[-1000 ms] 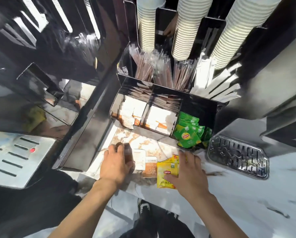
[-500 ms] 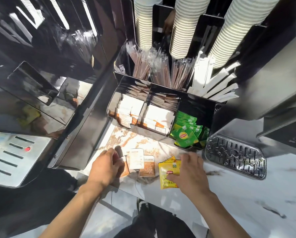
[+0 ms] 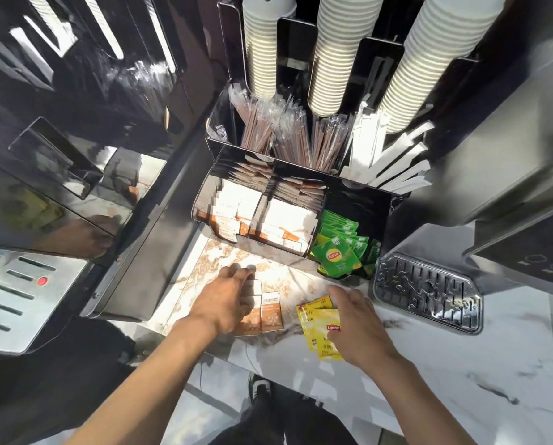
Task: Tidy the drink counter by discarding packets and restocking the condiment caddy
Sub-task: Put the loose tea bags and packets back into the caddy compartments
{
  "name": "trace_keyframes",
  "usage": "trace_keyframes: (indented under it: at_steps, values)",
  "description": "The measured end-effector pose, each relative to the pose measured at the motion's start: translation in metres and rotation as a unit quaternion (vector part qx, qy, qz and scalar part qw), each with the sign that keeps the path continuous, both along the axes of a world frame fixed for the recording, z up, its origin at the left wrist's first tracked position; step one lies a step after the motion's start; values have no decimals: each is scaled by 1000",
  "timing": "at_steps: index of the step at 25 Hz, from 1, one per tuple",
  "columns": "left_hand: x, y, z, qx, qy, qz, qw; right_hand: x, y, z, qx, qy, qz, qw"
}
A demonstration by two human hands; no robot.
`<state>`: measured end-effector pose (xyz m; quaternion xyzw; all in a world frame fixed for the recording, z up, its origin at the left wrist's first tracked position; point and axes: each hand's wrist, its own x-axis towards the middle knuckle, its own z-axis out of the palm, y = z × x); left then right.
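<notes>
Both my hands are down on the marble counter (image 3: 445, 380), in front of the black condiment caddy (image 3: 358, 200).

My left hand (image 3: 223, 303) lies palm-down over the orange-and-white sugar packets (image 3: 271, 311). Fingers are spread and lightly curled on top of them, touching. Can't tell whether anything is actually pinched; the fingertips hide the contact. One packet shows fully to the right of my fingers, at least one more sits partly under the hand.

My right hand (image 3: 358, 326) lies flat on the yellow Lipton tea packets (image 3: 316, 319), fingers extended, pressing the stack against the counter. Not closed around them; thumb side is hidden. Two or more packets are fanned out, left edges sticking out from under the hand.

The two loose groups lie near each other but apart, bare marble between.

Caddy front row, left to right: two compartments of the same orange-and-white sugar packets, then green Lipton tea packets (image 3: 339, 252) in the rightmost one. Back row: wrapped brown stirrers (image 3: 288, 136), then white paper-wrapped sticks (image 3: 394, 162) on the right. Three stacks of paper cups (image 3: 342, 49) stand behind.

Metal drip tray (image 3: 429, 293) just right of the caddy. Black coffee machine (image 3: 60, 123) on the left, with its steel panel and a red button (image 3: 42, 280).
</notes>
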<state>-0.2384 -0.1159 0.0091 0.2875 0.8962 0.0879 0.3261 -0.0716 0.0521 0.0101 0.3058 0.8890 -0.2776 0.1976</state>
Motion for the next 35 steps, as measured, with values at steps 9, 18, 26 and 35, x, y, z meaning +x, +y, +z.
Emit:
trace_keyframes:
  at_steps: [9,18,26,35]
  values:
    - [-1,-2,2,-2,-18,50,999,-22,-4,2,45,-25,90,995]
    - [28,23,3,21,-109,-12,994,-6,2,11,78,-49,48,995]
    - [44,40,4,-74,1,-47,996,15,5,23,63,-32,19,997]
    - [25,8,18,83,-124,72,986,16,7,33,47,-16,-3,999]
